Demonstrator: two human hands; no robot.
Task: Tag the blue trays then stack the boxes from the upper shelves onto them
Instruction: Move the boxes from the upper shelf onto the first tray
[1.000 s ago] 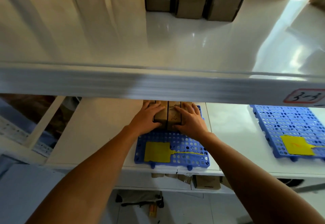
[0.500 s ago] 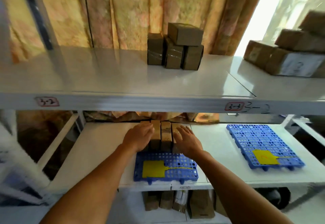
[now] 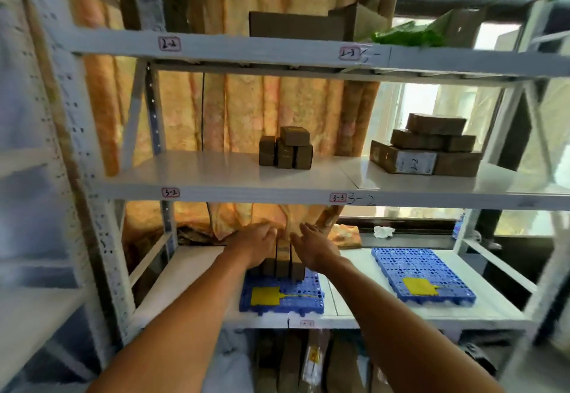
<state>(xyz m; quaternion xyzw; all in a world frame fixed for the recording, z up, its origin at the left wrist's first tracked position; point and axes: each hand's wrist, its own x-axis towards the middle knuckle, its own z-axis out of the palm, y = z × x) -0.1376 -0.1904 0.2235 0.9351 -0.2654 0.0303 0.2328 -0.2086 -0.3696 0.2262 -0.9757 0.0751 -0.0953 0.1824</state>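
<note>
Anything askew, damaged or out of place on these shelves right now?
Nothing looks damaged. One oddity: a crumpled white scrap lies on the ledge behind the right blue tray. The boxes on the left blue tray stand upright together.

Shelf-edge labels (image 3: 170, 192) read "3-2" and "3-3"; upper edge "2-2".

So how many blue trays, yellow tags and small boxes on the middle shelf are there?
Blue trays: 2, left and right.
Yellow tags: 2, one on each tray.
Small boxes in the middle-shelf cluster: 4 visible.
Total: 8.
</note>
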